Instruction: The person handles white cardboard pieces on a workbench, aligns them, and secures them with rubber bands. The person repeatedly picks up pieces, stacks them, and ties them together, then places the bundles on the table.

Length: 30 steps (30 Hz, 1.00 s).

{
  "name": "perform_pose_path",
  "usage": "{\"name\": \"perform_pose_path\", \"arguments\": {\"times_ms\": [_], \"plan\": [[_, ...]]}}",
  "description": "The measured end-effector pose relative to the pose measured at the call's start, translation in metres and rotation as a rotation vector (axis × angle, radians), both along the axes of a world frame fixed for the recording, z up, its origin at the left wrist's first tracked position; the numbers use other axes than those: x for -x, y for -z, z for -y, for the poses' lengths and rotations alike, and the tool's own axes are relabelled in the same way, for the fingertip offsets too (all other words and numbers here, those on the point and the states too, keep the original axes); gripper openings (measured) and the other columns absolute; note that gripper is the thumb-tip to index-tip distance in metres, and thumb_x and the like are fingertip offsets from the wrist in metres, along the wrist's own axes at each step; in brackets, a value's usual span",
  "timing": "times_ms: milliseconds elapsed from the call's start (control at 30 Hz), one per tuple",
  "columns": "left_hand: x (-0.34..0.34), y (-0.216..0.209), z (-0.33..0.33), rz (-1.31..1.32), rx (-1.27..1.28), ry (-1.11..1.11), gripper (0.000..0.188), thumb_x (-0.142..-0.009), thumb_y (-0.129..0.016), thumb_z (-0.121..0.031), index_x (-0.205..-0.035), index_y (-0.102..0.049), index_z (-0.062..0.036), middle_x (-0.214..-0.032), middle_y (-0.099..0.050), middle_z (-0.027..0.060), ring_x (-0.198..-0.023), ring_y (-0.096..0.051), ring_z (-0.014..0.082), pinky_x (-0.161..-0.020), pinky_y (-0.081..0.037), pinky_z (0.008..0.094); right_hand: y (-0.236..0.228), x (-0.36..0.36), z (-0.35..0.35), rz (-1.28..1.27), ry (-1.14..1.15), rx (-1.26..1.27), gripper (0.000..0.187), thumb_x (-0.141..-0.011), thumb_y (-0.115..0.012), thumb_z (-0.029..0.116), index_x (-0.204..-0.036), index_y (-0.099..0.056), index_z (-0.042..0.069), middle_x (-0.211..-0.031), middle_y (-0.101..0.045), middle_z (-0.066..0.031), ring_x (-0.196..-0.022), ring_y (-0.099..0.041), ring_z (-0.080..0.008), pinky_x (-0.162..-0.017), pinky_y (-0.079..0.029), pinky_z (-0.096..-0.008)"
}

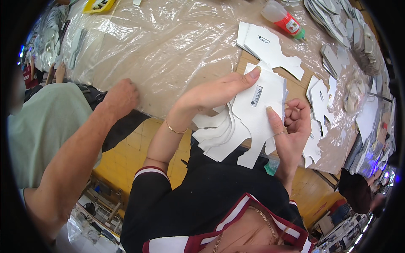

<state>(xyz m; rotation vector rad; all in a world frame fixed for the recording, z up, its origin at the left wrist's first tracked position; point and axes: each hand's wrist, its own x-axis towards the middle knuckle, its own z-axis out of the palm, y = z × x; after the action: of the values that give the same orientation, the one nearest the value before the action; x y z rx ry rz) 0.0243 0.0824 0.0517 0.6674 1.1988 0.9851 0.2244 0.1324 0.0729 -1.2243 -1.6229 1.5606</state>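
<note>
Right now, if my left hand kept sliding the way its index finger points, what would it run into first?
Probably the loose stack of white cut-out sheets lying on the table just beyond the white pieces your left hand is pressing. Depth is hard to judge here, so it might pass above them.

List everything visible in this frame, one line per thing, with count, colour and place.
Cut sheet pieces: a stack, count unclear, white, held in both hands at centre.
More cut pieces: a few, white, on the table beyond the hands.
Bottle: one, clear with red label and green cap, lying at top right.
Plastic sheet: one, clear, covering the table.
Flat piece stacks: many, grey-white, along the right edge.
Tray: one, yellow, top left.
Co-worker's arm: one, its hand on the table edge at left.
Left hand: fingertip pressed on the stack's top.
Right hand: grip on the stack's right side.
</note>
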Motion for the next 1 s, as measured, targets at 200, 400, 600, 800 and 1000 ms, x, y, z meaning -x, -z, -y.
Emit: {"name": "perform_pose_path", "arguments": {"times_ms": [200,400,600,800,1000], "plan": [[0.001,-0.004,-0.008,0.104,0.055,0.037,0.077,-0.098,-0.039,-0.064,-0.123,-0.058,0.0064,-0.109,-0.066,0.0134,-0.097,-0.063,0.0164,-0.084,-0.051,0.0271,-0.001,-0.004,0.008,0.062,-0.019,-0.074,0.067,-0.082,-0.078,0.008,-0.136,-0.042,-0.005,-0.071,-0.052,0.0014,-0.063,-0.049,-0.0043,-0.058,-0.038,-0.0169],[0.005,0.002,-0.013,0.014,0.058,0.095,0.067,-0.100,-0.043,-0.057,-0.113,-0.061,0.0058,-0.100,-0.067,0.0114,-0.084,-0.063,0.0102,-0.073,-0.053,0.0243,0.005,-0.010,0.013,0.194,-0.109,-0.239,0.079,-0.080,-0.079,0.011,-0.144,-0.036,-0.005,-0.063,-0.052,0.0020,-0.057,-0.049,-0.0045,-0.055,-0.037,-0.0183],[-0.003,0.010,-0.022,-0.058,0.128,0.144,0.070,-0.097,-0.046,-0.060,-0.113,-0.062,0.0061,-0.101,-0.066,0.0119,-0.087,-0.063,0.0128,-0.072,-0.051,0.0265,0.009,-0.015,0.018,0.201,-0.127,-0.344,0.077,-0.081,-0.078,0.011,-0.144,-0.036,-0.004,-0.059,-0.057,0.0022,-0.050,-0.047,-0.0030,-0.050,-0.035,-0.0177],[0.004,-0.001,-0.021,-0.148,0.104,0.277,0.069,-0.084,-0.070,-0.049,-0.121,-0.056,0.0080,-0.105,-0.065,0.0125,-0.095,-0.062,0.0151,-0.078,-0.050,0.0262,0.010,-0.013,0.024,0.032,0.011,0.031,0.074,-0.084,-0.074,0.009,-0.142,-0.031,-0.005,-0.074,-0.068,-0.0023,-0.057,-0.052,-0.0019,-0.052,-0.036,-0.0155],[0.000,0.002,-0.022,-0.081,0.136,0.220,0.063,-0.081,-0.075,-0.033,-0.124,-0.054,0.0075,-0.107,-0.066,0.0129,-0.096,-0.062,0.0156,-0.079,-0.049,0.0265,0.014,-0.021,0.023,0.053,-0.006,0.064,0.033,-0.086,-0.073,0.012,-0.112,-0.063,-0.006,-0.124,-0.051,-0.0080,-0.063,-0.052,-0.0020,-0.055,-0.038,-0.0163]]}}
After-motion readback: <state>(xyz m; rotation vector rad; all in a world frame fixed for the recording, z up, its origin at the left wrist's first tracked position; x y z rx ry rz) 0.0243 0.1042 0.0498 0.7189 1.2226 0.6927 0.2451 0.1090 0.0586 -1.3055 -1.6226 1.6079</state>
